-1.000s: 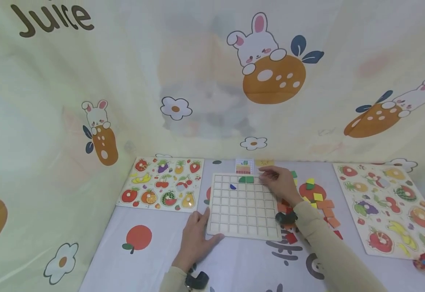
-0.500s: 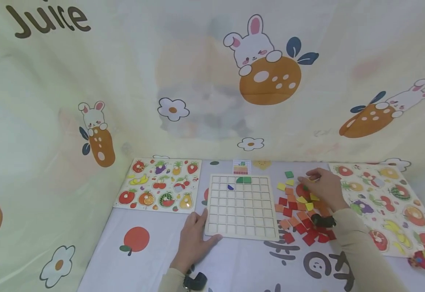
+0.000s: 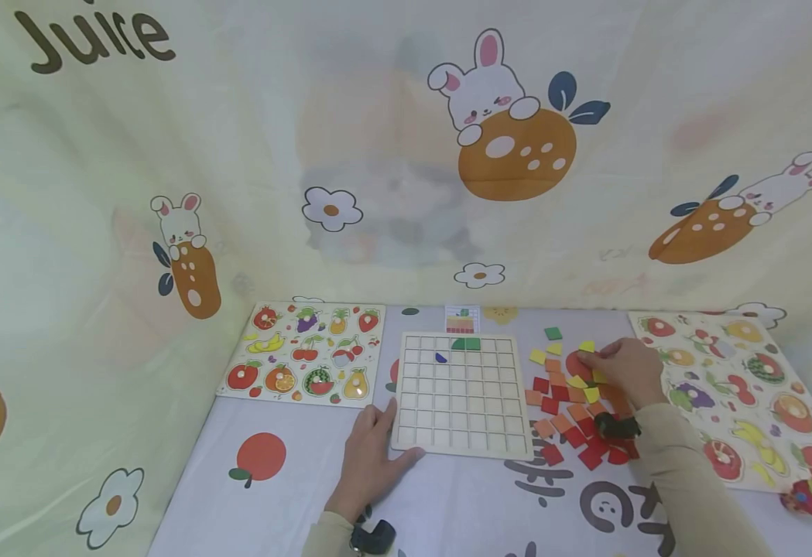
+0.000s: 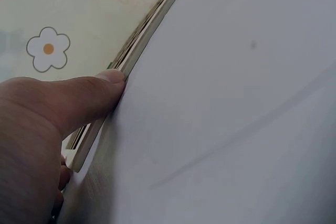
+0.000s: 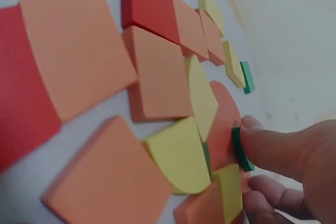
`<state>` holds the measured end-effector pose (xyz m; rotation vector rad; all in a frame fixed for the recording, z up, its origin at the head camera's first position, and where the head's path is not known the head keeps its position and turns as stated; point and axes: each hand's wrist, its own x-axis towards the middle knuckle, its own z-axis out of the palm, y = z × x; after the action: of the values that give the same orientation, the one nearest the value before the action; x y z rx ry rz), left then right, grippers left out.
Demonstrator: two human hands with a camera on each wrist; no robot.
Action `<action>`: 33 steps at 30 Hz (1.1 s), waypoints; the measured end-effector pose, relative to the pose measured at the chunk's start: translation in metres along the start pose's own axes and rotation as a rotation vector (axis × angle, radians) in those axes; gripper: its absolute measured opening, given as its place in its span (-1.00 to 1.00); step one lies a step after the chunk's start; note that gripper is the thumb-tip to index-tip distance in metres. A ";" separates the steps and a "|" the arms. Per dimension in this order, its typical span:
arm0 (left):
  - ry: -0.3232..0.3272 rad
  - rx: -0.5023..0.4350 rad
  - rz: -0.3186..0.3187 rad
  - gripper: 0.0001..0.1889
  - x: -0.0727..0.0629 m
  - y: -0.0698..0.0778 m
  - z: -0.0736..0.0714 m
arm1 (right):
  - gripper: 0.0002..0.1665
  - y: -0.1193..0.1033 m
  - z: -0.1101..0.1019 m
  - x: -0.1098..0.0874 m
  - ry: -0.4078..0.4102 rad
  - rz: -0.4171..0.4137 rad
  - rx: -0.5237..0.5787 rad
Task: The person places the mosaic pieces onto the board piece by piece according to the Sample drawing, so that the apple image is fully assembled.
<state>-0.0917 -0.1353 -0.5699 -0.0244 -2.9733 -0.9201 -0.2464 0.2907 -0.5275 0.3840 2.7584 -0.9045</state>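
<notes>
My left hand (image 3: 372, 456) holds the near left corner of a pale square grid board (image 3: 461, 410), thumb along its front edge and fingers at its left side. In the left wrist view the thumb (image 4: 97, 94) presses the board's rim (image 4: 152, 27). Two joined green pieces (image 3: 466, 343) and a small blue piece (image 3: 441, 357) lie in the grid. Among the loose coloured pieces to the right, my right hand (image 3: 632, 371) pinches a small green piece (image 5: 241, 149) between thumb and fingers, close above the pile.
Loose red (image 3: 552, 454), orange (image 3: 543, 428) and yellow (image 3: 537, 356) pieces lie right of the board. A pattern card (image 3: 462, 319) stands behind it. Fruit puzzle boards flank both sides, one left (image 3: 301, 352), one right (image 3: 754, 402). A small red toy (image 3: 810, 499) sits far right.
My right hand has moved from the board's far right corner to the loose pieces on the right, then slightly lower, and now pinches a green piece. The left hand stays at the board.
</notes>
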 end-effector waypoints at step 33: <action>0.013 0.004 0.005 0.02 0.001 -0.002 0.003 | -0.31 -0.005 0.013 0.008 -0.050 -0.058 0.111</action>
<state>-0.0925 -0.1352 -0.5730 -0.0263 -2.9612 -0.9108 -0.2538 0.2804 -0.5376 0.2971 2.6944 -1.0698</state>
